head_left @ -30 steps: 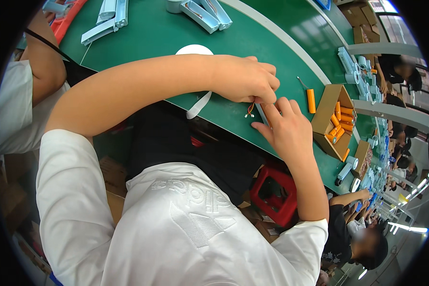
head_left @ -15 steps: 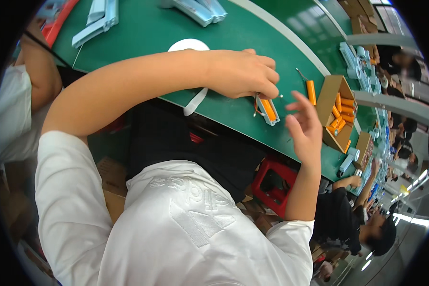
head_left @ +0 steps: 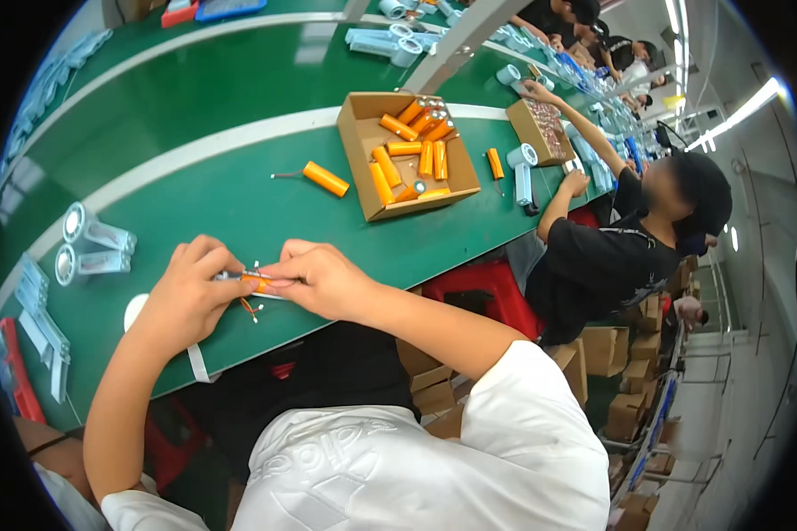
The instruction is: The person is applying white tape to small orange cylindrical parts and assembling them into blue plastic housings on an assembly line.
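Note:
Close to the table's front edge, my left hand (head_left: pixel 190 288) and my right hand (head_left: pixel 323 279) meet over a small pale housing with an orange battery (head_left: pixel 255 283) lying in it. Left fingertips pinch one end of this assembly. My right thumb and fingers are pressed together at the other end, covering much of the battery. Thin wires with small white connectors (head_left: pixel 255 311) hang out on the near side. A white round piece (head_left: pixel 135 311) is partly hidden behind my left hand, and a whitish strap (head_left: pixel 198 363) hangs over the edge.
Beyond my hands stands a cardboard box (head_left: pixel 350 159) of orange batteries, with a loose battery (head_left: pixel 326 179) beside it. Light-blue housings (head_left: pixel 96 243) lie at the left. A co-worker in black (head_left: pixel 611 261) sits at the right, near a red stool (head_left: pixel 491 292).
The view has swung toward the right. My right hand, open and apart before, has come to the battery assembly and closed on it. My left hand still holds the assembly.

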`<action>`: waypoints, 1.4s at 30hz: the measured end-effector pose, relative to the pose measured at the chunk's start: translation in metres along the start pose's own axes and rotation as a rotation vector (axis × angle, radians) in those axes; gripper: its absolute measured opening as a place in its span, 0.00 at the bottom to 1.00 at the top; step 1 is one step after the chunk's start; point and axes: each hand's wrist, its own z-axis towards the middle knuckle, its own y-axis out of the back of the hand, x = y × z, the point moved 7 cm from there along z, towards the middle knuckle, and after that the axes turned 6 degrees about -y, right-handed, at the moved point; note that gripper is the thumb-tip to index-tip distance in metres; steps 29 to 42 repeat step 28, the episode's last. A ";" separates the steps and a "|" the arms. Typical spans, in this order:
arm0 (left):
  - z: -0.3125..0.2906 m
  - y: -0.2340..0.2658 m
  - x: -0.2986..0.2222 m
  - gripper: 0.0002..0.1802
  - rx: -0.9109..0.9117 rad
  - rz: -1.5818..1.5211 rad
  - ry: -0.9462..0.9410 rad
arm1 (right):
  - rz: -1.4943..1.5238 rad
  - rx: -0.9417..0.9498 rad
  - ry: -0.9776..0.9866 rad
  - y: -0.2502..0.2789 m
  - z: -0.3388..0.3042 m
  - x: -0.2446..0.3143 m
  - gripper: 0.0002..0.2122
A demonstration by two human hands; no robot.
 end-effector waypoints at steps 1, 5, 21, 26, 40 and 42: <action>0.003 0.000 0.004 0.17 0.003 -0.005 0.006 | 0.009 -0.009 0.015 0.003 0.004 -0.004 0.12; 0.026 0.005 0.013 0.18 -0.002 0.019 -0.010 | 0.022 -0.084 0.064 0.021 0.011 -0.005 0.11; 0.061 0.061 0.121 0.11 -0.033 0.391 0.260 | 0.142 -0.584 0.063 0.062 -0.076 -0.020 0.11; 0.043 0.099 0.284 0.13 -0.335 0.383 0.785 | -0.150 -1.153 0.043 0.138 -0.106 -0.037 0.26; 0.027 0.089 0.356 0.17 -0.243 0.326 0.965 | -0.333 -1.291 -0.181 0.187 -0.120 -0.051 0.28; 0.027 0.089 0.356 0.17 -0.243 0.326 0.965 | -0.333 -1.291 -0.181 0.187 -0.120 -0.051 0.28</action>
